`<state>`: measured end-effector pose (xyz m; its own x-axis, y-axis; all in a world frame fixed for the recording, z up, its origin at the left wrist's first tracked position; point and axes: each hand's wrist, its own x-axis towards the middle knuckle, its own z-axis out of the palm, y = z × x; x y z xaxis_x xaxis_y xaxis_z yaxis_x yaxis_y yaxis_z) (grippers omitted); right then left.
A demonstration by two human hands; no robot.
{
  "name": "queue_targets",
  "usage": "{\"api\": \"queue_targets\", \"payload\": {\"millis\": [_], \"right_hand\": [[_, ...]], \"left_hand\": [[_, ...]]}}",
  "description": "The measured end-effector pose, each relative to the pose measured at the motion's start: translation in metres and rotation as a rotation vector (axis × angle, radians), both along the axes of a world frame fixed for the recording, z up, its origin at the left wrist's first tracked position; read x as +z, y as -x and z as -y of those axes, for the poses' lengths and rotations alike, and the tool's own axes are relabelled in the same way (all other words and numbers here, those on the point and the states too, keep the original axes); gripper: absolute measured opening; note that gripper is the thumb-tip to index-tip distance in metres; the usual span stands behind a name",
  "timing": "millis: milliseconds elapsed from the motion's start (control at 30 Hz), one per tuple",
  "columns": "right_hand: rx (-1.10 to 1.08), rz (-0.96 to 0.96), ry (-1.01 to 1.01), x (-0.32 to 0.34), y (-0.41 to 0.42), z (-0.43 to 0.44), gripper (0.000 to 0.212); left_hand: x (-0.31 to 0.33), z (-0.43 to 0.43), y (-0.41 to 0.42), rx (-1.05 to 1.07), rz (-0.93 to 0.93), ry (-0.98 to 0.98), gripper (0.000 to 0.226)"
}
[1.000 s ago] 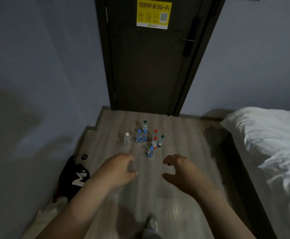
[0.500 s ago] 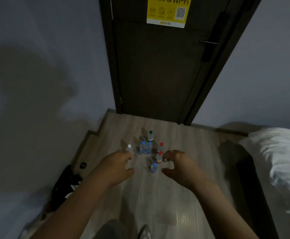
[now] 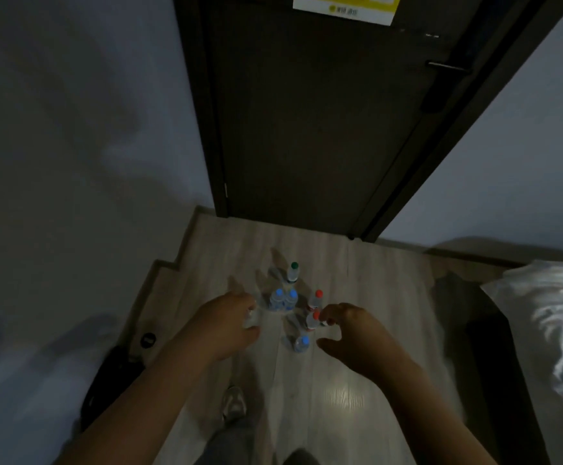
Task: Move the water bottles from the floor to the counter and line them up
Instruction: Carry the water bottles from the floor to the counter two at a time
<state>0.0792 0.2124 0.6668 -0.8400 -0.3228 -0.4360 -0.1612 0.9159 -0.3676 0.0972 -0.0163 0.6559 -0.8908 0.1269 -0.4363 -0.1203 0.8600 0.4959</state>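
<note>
Dark door point(image 3: 306, 129), shut, far centre, with the bottom of a yellow sticker point(image 3: 347, 10) at its top edge. Pale wooden floor point(image 3: 357, 330), running from the door to the near edge. Bed point(image 3: 548, 313) with white bedding, right. Black bag point(image 3: 112, 380), on the floor by the left wall. Left hand point(image 3: 226, 327), fingers curved about a clear bottle at the left of the cluster; whether they grip it cannot be told through the blur. Right hand point(image 3: 357, 337), fingers and thumb spread wide, holding nothing, fingertips just beside a red-capped bottle. Water bottles point(image 3: 284, 300), upright in a close cluster on the floor between the hands and the door: green cap farthest, blue and red caps nearer. Shoe point(image 3: 234, 402), near centre.
</note>
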Motion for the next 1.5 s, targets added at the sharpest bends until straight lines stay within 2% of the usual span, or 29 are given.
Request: {"api": "queue_targets", "payload": {"millis": [300,533,633,800,1100,1200,1300,1500], "right_hand": [[-0.029,0.072,0.018,-0.047,0.08,0.009,0.039],[-0.007,0.122,0.003,-0.124,0.137,0.001,0.037],[-0.008,0.14,-0.01,-0.171,0.159,-0.001,0.039],[-0.046,0.124,0.047,-0.261,0.185,-0.003,0.055],[-0.032,0.141,-0.007,-0.443,0.217,-0.006,0.052],[-0.017,0.07,-0.011,-0.515,0.226,-0.005,0.051],[-0.045,-0.028,-0.004,-0.574,0.232,-0.005,0.058],[-0.049,-0.146,0.075,-0.65,0.235,-0.004,0.064]], "left_hand": [[-0.056,0.019,0.086,0.009,0.078,-0.008,0.033],[-0.142,0.019,0.124,0.049,0.112,-0.023,0.048],[-0.187,0.017,0.137,0.071,0.11,-0.008,0.05],[-0.273,0.013,0.156,0.103,0.105,0.027,0.055],[-0.458,0.019,0.182,0.116,0.091,0.052,0.059],[-0.527,0.021,0.19,0.147,0.059,0.068,0.059],[-0.588,0.026,0.195,0.16,0.029,0.065,0.074],[-0.664,0.034,0.198,0.2,-0.118,0.001,0.083]]}}
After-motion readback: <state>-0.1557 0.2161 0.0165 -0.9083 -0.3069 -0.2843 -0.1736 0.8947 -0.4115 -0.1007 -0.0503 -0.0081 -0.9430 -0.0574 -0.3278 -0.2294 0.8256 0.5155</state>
